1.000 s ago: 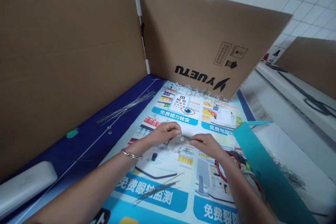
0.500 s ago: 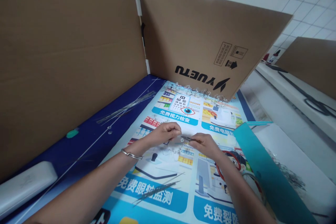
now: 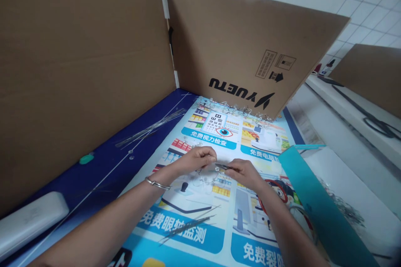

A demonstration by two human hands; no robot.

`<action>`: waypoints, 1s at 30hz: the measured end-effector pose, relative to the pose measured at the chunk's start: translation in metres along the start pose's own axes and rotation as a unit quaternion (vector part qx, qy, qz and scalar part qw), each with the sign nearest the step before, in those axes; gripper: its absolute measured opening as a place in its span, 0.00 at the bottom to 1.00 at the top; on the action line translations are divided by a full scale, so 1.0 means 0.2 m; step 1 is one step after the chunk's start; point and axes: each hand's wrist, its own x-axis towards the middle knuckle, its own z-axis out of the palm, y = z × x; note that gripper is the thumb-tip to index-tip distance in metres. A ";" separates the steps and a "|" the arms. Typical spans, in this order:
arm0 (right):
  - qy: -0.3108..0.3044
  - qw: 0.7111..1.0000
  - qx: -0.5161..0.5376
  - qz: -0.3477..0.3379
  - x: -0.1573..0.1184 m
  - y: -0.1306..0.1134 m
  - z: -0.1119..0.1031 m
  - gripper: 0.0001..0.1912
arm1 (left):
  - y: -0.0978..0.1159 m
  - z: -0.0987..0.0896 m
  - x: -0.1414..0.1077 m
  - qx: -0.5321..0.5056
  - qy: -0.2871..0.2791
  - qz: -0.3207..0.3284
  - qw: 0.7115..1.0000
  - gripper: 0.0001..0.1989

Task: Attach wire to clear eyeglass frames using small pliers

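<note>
My left hand and my right hand meet above a printed optical-shop poster. Fingertips of my left hand pinch the edge of a clear rimless eyeglass frame, which hangs below the hands. My right hand grips a slim dark tool, its tip at the frame's near end. A metal bangle circles my left wrist. The fingers hide the exact contact point.
Tall cardboard panels stand at the left and back. Loose clear pieces line the poster's far edge. Thin metal rods lie on the blue mat, more rods on the poster. A teal sheet lies right.
Both hands stay almost in place. The dark tool shifts slightly while the frame stays pinched between them.
</note>
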 end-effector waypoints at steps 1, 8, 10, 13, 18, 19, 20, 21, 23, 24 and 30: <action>0.001 1.000 -0.003 -0.003 0.00 0.00 0.00 0.19 | 0.00 0.00 0.00 -0.007 -0.005 0.000 1.000 0.11; -0.014 1.000 0.007 -0.017 0.00 -0.01 0.01 0.19 | -0.02 -0.01 0.00 -0.056 -0.044 -0.020 0.997 0.13; -0.015 1.000 0.005 -0.017 0.00 -0.01 0.01 0.19 | -0.02 -0.01 0.00 -0.047 -0.046 -0.020 0.998 0.14; -0.013 1.000 -0.018 -0.017 0.00 -0.01 0.01 0.19 | -0.02 -0.01 0.00 -0.023 -0.039 -0.016 0.999 0.14; -0.004 0.998 -0.065 -0.021 0.00 0.01 0.02 0.19 | -0.03 -0.01 0.01 0.002 -0.027 -0.018 0.999 0.12; -0.003 0.997 -0.071 -0.022 0.00 0.01 0.02 0.19 | -0.03 -0.01 0.01 0.002 -0.026 -0.017 1.000 0.12; -0.002 0.997 -0.076 -0.023 0.00 0.01 0.03 0.19 | -0.03 -0.01 0.01 0.002 -0.026 -0.017 1.000 0.12; -0.003 0.996 -0.081 -0.024 0.00 0.01 0.03 0.19 | -0.02 -0.01 0.00 0.002 -0.026 -0.017 1.000 0.12; -0.004 0.996 -0.091 -0.024 0.00 0.01 0.03 0.19 | -0.02 -0.01 0.00 0.002 -0.028 -0.021 0.999 0.12; -0.002 0.995 -0.096 -0.024 0.00 0.01 0.03 0.19 | -0.02 -0.01 0.00 0.002 -0.030 -0.024 0.999 0.12; 0.007 0.993 -0.118 -0.030 -0.01 0.02 0.04 0.19 | -0.03 0.00 0.00 -0.010 -0.032 -0.035 0.999 0.12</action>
